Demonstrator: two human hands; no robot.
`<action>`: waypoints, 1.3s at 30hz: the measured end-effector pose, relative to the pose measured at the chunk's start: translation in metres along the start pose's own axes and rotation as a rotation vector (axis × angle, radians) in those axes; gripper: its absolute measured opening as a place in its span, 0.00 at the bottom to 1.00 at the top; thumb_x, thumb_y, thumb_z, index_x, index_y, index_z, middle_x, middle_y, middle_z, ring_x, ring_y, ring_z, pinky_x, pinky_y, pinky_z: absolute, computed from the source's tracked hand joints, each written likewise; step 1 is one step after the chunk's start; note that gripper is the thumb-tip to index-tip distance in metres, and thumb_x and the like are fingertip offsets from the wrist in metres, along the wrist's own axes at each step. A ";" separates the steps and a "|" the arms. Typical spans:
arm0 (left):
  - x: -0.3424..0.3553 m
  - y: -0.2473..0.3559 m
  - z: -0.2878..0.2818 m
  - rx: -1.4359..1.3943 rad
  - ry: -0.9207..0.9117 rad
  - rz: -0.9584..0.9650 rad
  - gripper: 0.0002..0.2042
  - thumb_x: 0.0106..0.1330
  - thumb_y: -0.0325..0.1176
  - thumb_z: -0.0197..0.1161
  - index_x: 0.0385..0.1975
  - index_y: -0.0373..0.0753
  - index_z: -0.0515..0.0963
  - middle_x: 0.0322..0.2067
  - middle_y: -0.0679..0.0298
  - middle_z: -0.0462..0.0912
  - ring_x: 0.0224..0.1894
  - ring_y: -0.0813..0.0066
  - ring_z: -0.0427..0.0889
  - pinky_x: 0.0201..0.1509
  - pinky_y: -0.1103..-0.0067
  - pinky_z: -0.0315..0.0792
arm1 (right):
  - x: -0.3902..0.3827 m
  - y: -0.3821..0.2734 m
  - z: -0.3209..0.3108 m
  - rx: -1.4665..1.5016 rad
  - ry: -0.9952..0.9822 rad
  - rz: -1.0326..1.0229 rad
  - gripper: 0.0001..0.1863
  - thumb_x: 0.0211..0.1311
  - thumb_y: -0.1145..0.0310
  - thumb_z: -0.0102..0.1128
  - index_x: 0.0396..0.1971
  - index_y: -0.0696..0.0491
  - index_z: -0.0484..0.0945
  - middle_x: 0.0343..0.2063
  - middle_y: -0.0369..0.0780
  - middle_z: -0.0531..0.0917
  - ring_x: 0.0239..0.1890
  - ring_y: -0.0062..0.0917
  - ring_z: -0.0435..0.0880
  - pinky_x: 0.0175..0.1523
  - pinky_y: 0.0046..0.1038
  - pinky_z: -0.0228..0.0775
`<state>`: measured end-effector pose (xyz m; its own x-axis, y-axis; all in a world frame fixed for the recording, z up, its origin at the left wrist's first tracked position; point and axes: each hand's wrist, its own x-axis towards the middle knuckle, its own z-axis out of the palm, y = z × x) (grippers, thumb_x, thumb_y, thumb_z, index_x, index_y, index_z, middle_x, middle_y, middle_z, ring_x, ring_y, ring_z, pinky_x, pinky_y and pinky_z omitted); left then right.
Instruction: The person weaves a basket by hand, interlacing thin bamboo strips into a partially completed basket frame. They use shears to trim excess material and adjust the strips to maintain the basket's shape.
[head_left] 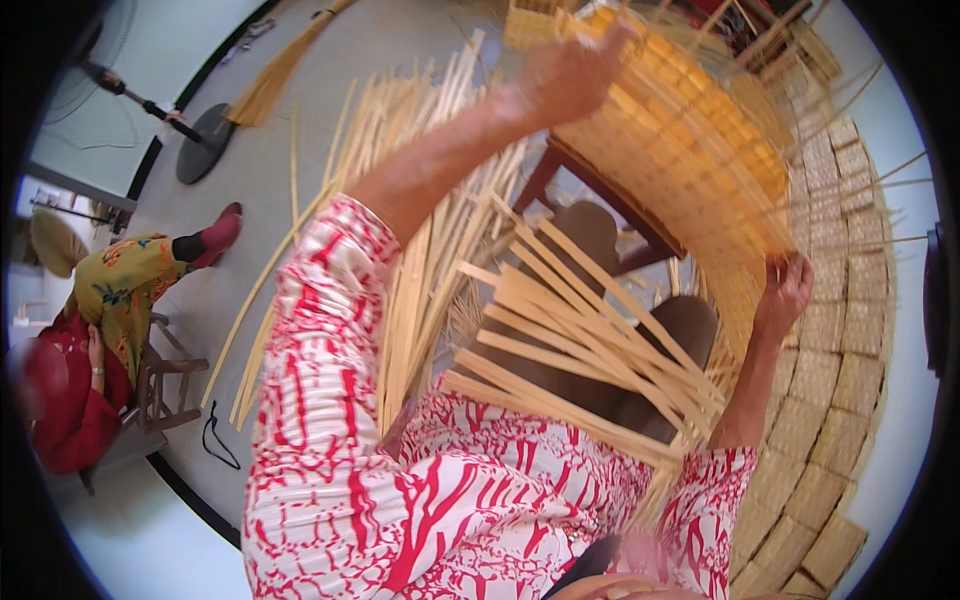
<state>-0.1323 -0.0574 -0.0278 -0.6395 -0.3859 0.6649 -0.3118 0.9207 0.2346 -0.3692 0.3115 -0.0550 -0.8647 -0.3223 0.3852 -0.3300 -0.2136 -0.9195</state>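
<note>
A yellow woven bamboo sheet rises in a curve at upper right, over a dark wooden frame. My left hand, raised and a little blurred, has its fingers closed on the sheet's upper edge. At the sheet's lower right edge, my right hand pinches it between thumb and fingers. Loose flat bamboo strips lie crossed over my lap. A long sheaf of pale strips lies on the floor beside my left forearm.
Another person sits on a chair at the left. A fan stand and a straw broom are at upper left. Many stacked woven pieces line the right wall. A dark cord lies on the floor.
</note>
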 end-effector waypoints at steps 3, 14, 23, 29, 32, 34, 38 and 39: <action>0.019 -0.010 0.004 0.084 -0.038 0.006 0.09 0.65 0.31 0.56 0.44 0.43 0.73 0.26 0.49 0.81 0.27 0.50 0.83 0.28 0.63 0.76 | 0.002 0.001 -0.004 -0.003 -0.005 -0.001 0.08 0.72 0.65 0.54 0.42 0.53 0.75 0.33 0.34 0.79 0.35 0.17 0.77 0.48 0.29 0.77; 0.042 -0.031 0.006 -0.555 -0.068 0.164 0.07 0.60 0.28 0.49 0.28 0.35 0.76 0.18 0.50 0.78 0.22 0.57 0.83 0.28 0.67 0.76 | -0.006 -0.005 0.007 0.049 0.013 -0.002 0.08 0.70 0.67 0.57 0.44 0.54 0.74 0.35 0.35 0.80 0.36 0.18 0.78 0.50 0.31 0.76; 0.039 -0.036 0.046 -0.390 0.016 0.251 0.05 0.63 0.31 0.55 0.36 0.40 0.75 0.22 0.49 0.79 0.27 0.45 0.81 0.30 0.59 0.74 | -0.002 -0.002 -0.002 0.019 0.062 -0.004 0.06 0.69 0.69 0.58 0.42 0.53 0.74 0.34 0.35 0.80 0.36 0.19 0.78 0.50 0.31 0.76; -0.011 -0.011 0.009 -0.488 0.323 -0.065 0.15 0.63 0.31 0.64 0.47 0.44 0.70 0.17 0.59 0.80 0.24 0.63 0.85 0.27 0.74 0.78 | -0.004 -0.003 -0.001 0.021 0.039 0.028 0.05 0.69 0.69 0.58 0.41 0.52 0.75 0.33 0.34 0.80 0.35 0.17 0.79 0.47 0.29 0.78; -0.030 -0.029 0.045 -0.742 0.334 -0.430 0.20 0.56 0.30 0.71 0.46 0.37 0.70 0.23 0.62 0.82 0.24 0.75 0.82 0.30 0.80 0.77 | -0.007 -0.011 0.002 0.018 0.020 0.039 0.05 0.70 0.68 0.58 0.41 0.52 0.75 0.33 0.33 0.80 0.35 0.16 0.78 0.48 0.29 0.78; -0.028 -0.023 0.052 -1.011 0.295 -0.593 0.24 0.53 0.31 0.74 0.45 0.33 0.68 0.29 0.62 0.80 0.22 0.79 0.78 0.26 0.81 0.75 | -0.010 -0.013 0.002 -0.006 0.034 0.051 0.06 0.70 0.67 0.57 0.41 0.52 0.75 0.33 0.33 0.80 0.36 0.16 0.78 0.49 0.29 0.78; -0.014 -0.009 0.056 -1.263 0.325 -0.740 0.25 0.52 0.28 0.74 0.45 0.34 0.66 0.27 0.62 0.77 0.19 0.81 0.74 0.20 0.83 0.70 | -0.008 -0.013 -0.003 -0.081 0.005 0.034 0.06 0.71 0.66 0.56 0.42 0.52 0.75 0.33 0.33 0.80 0.37 0.17 0.77 0.50 0.29 0.77; -0.013 -0.002 0.053 -1.295 0.329 -0.762 0.24 0.52 0.27 0.74 0.44 0.34 0.66 0.27 0.62 0.77 0.19 0.81 0.73 0.19 0.84 0.68 | -0.011 -0.015 -0.004 -0.068 0.012 0.047 0.06 0.71 0.66 0.56 0.42 0.51 0.75 0.33 0.33 0.80 0.37 0.17 0.77 0.50 0.29 0.76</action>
<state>-0.1602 -0.0574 -0.0749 -0.3841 -0.9043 0.1861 0.4342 0.0010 0.9008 -0.3564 0.3219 -0.0457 -0.8841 -0.3193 0.3413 -0.3140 -0.1354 -0.9397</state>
